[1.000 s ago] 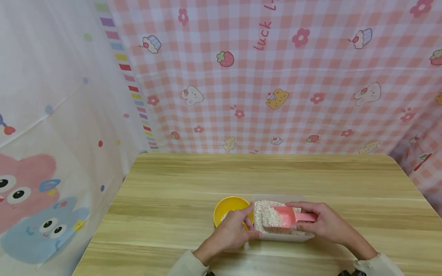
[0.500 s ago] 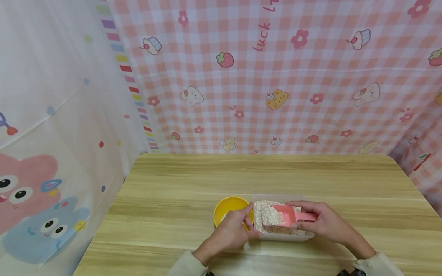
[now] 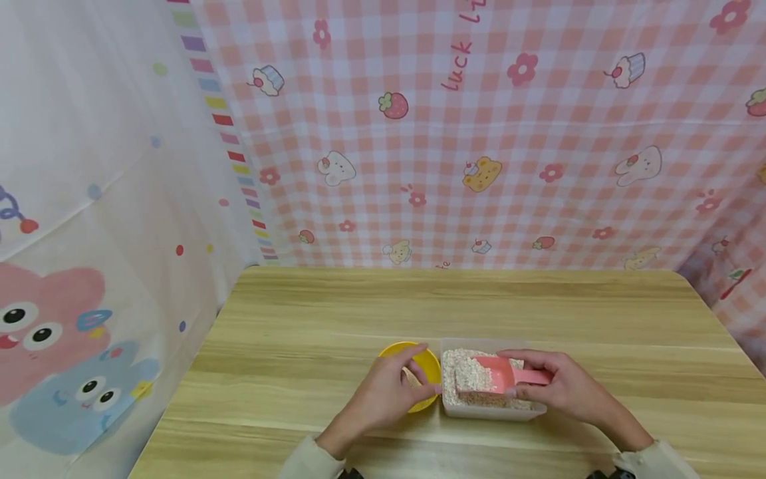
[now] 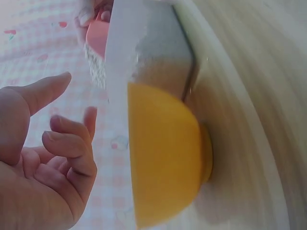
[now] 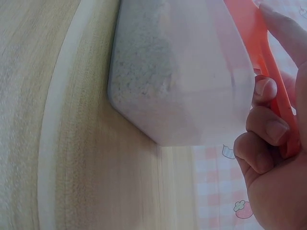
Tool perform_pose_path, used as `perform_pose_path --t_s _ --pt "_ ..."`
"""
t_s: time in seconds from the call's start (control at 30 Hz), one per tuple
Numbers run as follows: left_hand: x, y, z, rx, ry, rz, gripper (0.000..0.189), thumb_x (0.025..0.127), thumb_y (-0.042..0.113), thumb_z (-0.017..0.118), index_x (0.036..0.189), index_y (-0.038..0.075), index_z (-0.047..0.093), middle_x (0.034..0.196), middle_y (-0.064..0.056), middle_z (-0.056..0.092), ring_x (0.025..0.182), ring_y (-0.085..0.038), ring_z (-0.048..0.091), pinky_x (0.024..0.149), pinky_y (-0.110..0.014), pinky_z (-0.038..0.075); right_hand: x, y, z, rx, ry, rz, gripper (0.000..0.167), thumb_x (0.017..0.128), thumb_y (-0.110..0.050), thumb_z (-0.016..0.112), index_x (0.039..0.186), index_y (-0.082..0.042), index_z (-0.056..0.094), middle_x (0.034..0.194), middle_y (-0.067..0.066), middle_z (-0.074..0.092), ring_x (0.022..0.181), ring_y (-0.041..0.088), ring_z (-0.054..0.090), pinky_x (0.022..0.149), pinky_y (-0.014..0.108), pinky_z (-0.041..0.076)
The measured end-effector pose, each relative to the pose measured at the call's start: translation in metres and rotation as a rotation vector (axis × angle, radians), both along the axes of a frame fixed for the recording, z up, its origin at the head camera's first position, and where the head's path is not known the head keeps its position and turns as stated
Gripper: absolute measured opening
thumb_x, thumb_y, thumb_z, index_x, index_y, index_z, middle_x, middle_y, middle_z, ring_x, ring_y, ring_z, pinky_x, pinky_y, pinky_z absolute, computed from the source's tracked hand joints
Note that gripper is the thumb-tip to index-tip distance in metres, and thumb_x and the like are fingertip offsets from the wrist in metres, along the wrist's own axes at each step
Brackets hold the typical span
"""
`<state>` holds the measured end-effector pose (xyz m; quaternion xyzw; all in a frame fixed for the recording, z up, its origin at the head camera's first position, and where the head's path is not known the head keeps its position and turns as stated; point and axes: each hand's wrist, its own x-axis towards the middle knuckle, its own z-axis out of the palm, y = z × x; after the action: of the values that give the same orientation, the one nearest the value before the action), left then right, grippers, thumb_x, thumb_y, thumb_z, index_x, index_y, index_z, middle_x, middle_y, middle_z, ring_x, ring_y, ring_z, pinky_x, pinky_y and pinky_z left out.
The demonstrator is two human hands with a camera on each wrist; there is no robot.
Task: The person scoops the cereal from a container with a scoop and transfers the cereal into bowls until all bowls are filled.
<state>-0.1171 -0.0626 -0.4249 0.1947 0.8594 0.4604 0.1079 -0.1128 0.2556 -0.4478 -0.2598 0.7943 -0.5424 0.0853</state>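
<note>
My right hand (image 3: 553, 382) grips the handle of a pink scoop (image 3: 501, 374), its fingers curled round it in the right wrist view. The scoop carries a heap of pale flakes like rolled oats (image 3: 475, 375). It is above a translucent rectangular container (image 3: 491, 413), which holds more flakes. Left of that container stands a yellow bowl (image 4: 165, 158). Over the bowl hovers my left hand (image 3: 385, 391), holding nothing. Its thumb is apart from the loosely bent fingers, and the left wrist view shows a gap to the bowl. My left hand hides part of the bowl's inside.
Bowl and container stand close together on a wood-grain table (image 3: 311, 319). A pink checked cloth (image 3: 419, 146) hangs behind the table, and a white printed cloth (image 3: 137, 219) hangs at the left.
My left hand has let go of the container's left edge and shifted left over the yellow bowl. My right hand and the loaded scoop have hardly moved.
</note>
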Motion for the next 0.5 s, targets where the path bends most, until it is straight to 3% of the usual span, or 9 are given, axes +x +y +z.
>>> perform_pose_path --t_s 0.2,0.5 --pt "-0.004 -0.018 0.0 0.034 0.008 0.032 0.058 0.087 0.032 0.076 0.137 0.01 0.057 0.097 0.005 0.065 0.062 -0.006 0.044 0.051 -0.018 0.036 0.0 0.0 0.0 -0.013 -0.006 -0.001 0.05 0.086 -0.003 0.075 0.133 0.001 0.058 0.088 -0.005 0.069 0.067 0.001 0.059 0.051 0.024 0.05" --pt "-0.01 -0.038 -0.006 0.031 0.064 0.113 0.051 0.087 0.03 0.077 0.132 0.01 0.061 0.109 -0.008 0.064 0.085 -0.025 0.052 0.067 -0.023 0.041 0.0 0.0 0.0 0.001 -0.006 -0.012 0.049 0.087 -0.009 0.075 0.132 0.001 0.059 0.092 0.004 0.071 0.07 0.002 0.061 0.054 0.025 0.053"
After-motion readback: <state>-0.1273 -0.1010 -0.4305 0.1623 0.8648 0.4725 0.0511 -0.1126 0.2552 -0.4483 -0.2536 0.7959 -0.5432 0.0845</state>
